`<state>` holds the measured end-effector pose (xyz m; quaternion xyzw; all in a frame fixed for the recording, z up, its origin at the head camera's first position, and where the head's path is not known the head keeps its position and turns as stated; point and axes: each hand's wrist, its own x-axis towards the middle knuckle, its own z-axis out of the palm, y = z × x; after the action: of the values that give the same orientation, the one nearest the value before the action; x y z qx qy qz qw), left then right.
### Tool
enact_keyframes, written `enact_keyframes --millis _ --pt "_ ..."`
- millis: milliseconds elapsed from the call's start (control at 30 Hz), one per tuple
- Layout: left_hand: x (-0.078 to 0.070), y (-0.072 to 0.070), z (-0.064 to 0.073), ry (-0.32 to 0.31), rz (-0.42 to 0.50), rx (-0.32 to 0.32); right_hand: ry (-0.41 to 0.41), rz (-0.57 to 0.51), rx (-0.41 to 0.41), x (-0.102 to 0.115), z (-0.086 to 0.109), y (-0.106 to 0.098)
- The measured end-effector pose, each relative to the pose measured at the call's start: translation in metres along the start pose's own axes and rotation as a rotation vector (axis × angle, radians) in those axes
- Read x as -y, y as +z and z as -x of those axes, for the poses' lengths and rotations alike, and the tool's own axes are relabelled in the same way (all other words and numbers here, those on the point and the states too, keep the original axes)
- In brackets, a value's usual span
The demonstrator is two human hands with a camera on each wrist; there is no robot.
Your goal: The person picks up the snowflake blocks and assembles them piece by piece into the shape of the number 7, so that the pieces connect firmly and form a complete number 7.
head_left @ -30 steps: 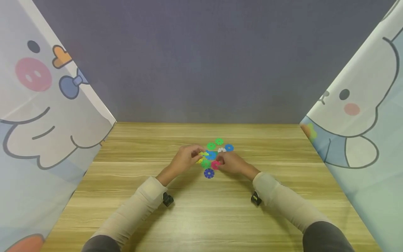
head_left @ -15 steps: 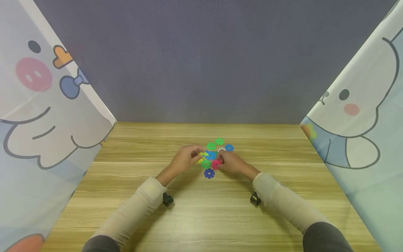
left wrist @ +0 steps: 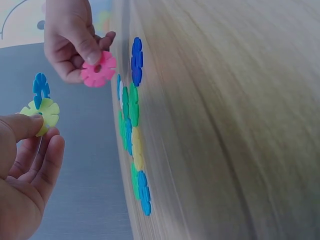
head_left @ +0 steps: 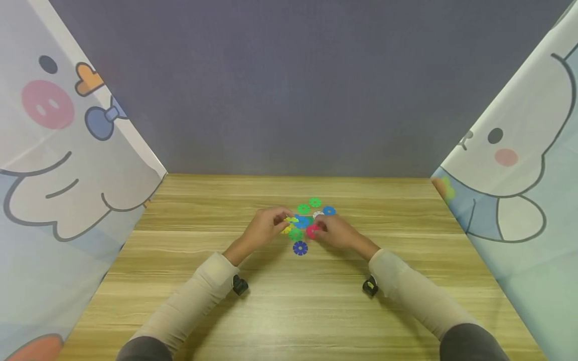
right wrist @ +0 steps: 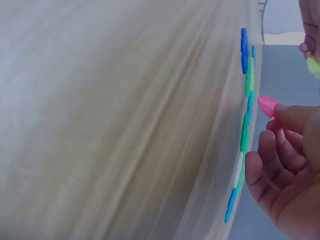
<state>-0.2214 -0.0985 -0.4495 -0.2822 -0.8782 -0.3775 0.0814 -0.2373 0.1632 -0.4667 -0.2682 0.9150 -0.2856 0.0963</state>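
My left hand (head_left: 264,225) pinches a yellow notched disc (left wrist: 50,120) between thumb and fingers. A blue notched disc (left wrist: 38,86) is joined to its edge at an angle, as the left wrist view shows. In my right hand (head_left: 337,232) a pink notched disc (left wrist: 101,79) is pinched by its rim. Both hands are above the table, with the pink disc apart from the yellow and blue pair. Below them lie several loose discs, among them a dark blue disc (head_left: 300,253) in front and a green disc (head_left: 295,238) behind it.
Behind the hands lie two green discs (head_left: 314,202), a blue disc (head_left: 329,211) and a partly covered white disc (head_left: 318,215). A grey panel (head_left: 293,100) rises at the far edge of the wooden table (head_left: 298,311), and cartoon-printed cloths (head_left: 510,200) flank it.
The pink disc has risen slightly and turned in my right hand, whose wrist has shifted a little to the right. My left hand stays nearly still.
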Motion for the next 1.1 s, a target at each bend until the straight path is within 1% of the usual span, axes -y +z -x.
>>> enact_keyframes --millis 267,400,600,833,1100 --pt "0.001 0.0 0.001 0.011 -0.012 -0.01 -0.007 -0.007 -0.048 0.002 0.006 -0.007" --pt "0.0 0.0 0.002 0.019 -0.02 -0.017 -0.008 -0.017 -0.089 0.002 0.009 -0.01" --pt "0.001 0.0 0.002 0.014 -0.016 -0.017 -0.051 -0.019 -0.143 0.002 0.011 -0.01" --pt "0.001 0.001 0.002 0.006 -0.01 -0.008 -0.104 -0.058 -0.176 0.003 0.012 -0.011" --pt "0.001 0.003 0.001 0.033 0.0 -0.017 -0.096 -0.061 -0.18 0.007 0.013 -0.012"
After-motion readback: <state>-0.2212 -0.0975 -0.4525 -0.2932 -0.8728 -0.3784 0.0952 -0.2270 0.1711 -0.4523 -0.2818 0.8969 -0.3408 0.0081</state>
